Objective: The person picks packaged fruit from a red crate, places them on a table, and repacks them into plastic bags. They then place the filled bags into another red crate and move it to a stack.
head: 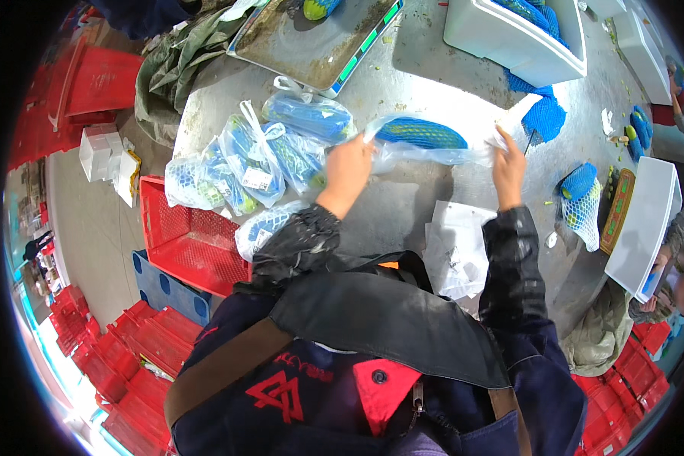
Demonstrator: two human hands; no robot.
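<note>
A clear plastic bag (396,157) is stretched between my two hands, above the metal table. Inside it lies a long green fruit or vegetable in a blue mesh net (422,132). My left hand (349,171) pinches the bag's left end, close to several tied bags. My right hand (508,165) grips its gathered right end, beside a bunched blue net (543,119). Below the right hand rests a stack of flat clear bags (459,242). Tied bags of netted produce (253,157) are heaped at left, some with printed labels.
A platform scale (296,45) with netted produce on it stands at the back. At back right is a white foam box (507,45). A red crate (196,245) borders the table's left side. Netted produce (581,205) and another white box (644,228) are at right, near other people.
</note>
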